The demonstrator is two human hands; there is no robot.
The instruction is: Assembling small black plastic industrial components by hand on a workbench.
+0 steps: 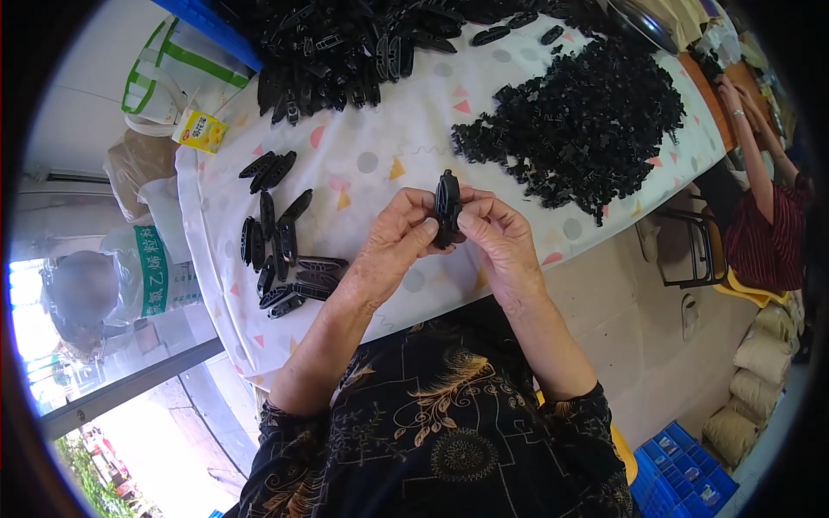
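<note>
Black elongated part (447, 203): upright between both hands, above tabletop (414, 129), near its front edge. Left grip (395, 231) and right grip (503, 242) pinched its lower half. Looked light, stiff, probably smooth plastic; thin details possibly fragile. Long sides seemed best hold. Most room seemed ahead, between loose parts (286, 240) leftward and heap of small pieces (570, 121) rightward.

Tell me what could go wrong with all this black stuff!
The black part pinched between the left hand and the right hand might slip and drop. Also, the heap of small black pieces reaches close to the edge of the tablecloth, so a bump could spill some onto the floor.
</note>
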